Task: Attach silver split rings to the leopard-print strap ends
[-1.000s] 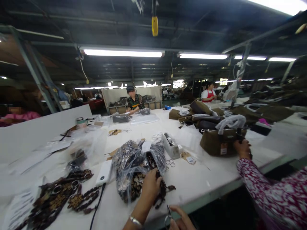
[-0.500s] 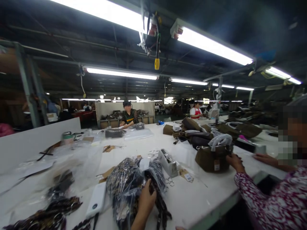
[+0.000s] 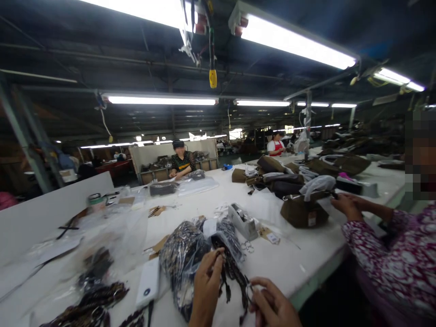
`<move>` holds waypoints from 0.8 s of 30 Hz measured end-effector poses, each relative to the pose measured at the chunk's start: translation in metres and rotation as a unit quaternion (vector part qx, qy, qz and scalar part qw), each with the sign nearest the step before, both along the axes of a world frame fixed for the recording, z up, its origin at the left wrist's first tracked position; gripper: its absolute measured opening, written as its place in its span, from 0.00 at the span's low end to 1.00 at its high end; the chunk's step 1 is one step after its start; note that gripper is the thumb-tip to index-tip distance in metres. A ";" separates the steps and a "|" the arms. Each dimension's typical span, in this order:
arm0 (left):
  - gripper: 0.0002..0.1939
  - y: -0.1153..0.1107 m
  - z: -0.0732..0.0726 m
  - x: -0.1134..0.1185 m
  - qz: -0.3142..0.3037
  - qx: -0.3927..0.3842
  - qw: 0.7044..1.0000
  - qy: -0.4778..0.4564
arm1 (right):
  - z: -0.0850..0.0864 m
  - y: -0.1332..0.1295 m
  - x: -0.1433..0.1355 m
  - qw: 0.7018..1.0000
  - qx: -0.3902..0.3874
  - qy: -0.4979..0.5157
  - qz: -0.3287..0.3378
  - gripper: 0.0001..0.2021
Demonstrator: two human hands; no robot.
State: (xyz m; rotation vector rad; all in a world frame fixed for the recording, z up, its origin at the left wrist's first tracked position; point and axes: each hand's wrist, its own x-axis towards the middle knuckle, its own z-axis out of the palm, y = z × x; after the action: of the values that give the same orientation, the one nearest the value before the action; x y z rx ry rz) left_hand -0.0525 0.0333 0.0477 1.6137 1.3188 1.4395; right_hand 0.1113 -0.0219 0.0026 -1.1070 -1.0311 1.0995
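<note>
My left hand [image 3: 207,284] pinches the upper part of a dark braided strap [image 3: 235,272], beside a clear plastic bag [image 3: 180,259] with something dark and patterned inside. The strap hangs down toward the table on the bag's right. At the strap's lower end, my right hand [image 3: 274,302] has its fingers closed on a silver metal ring [image 3: 249,293]. Whether the ring is fastened to the strap, I cannot tell. Several loose metal rings [image 3: 248,246] lie just right of the bag.
A grey tape dispenser [image 3: 243,221] and paper tags [image 3: 270,235] lie behind the bag. At left are a white device with a cable [image 3: 148,284] and more braided straps [image 3: 85,309]. Olive handbags [image 3: 303,211] are piled at right, where a co-worker's hands [image 3: 347,204] work.
My right hand has come into view from below and now holds a metal ring at the strap. My left hand still grips the strap, slightly higher. The camera has turned a little.
</note>
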 end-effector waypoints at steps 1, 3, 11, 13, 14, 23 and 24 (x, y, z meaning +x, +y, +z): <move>0.19 -0.010 0.002 -0.002 -0.010 -0.022 1.000 -0.012 | 0.006 -0.002 -0.002 1.000 -0.005 0.018 0.014 0.27; 0.19 -0.028 0.004 -0.004 -0.021 -0.068 0.997 -0.040 | 0.022 -0.006 -0.004 0.998 -0.008 0.040 0.047 0.24; 0.14 -0.079 -0.008 -0.013 -0.054 -0.112 0.991 -0.046 | 0.045 -0.017 -0.019 0.995 -0.017 0.058 0.078 0.15; 0.13 -0.083 -0.007 -0.017 -0.035 -0.109 0.993 -0.021 | 0.042 -0.020 -0.023 0.995 -0.015 0.048 0.087 0.14; 0.12 -0.085 -0.005 -0.018 -0.027 -0.107 0.994 -0.013 | 0.041 -0.021 -0.025 0.995 -0.015 0.045 0.092 0.14; 0.06 -0.087 0.002 -0.017 -0.068 -0.075 0.995 0.016 | 0.041 -0.025 -0.020 0.987 -0.051 0.060 0.138 0.14; 0.06 -0.086 0.001 -0.016 -0.076 -0.074 0.994 0.013 | 0.041 -0.025 -0.019 0.985 -0.060 0.062 0.149 0.14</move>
State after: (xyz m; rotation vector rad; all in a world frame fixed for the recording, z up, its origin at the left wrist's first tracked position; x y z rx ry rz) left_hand -0.0688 -0.0528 0.0490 1.6031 1.2573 1.2052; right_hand 0.0924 -0.0473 0.0434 -0.9856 -1.0648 1.4679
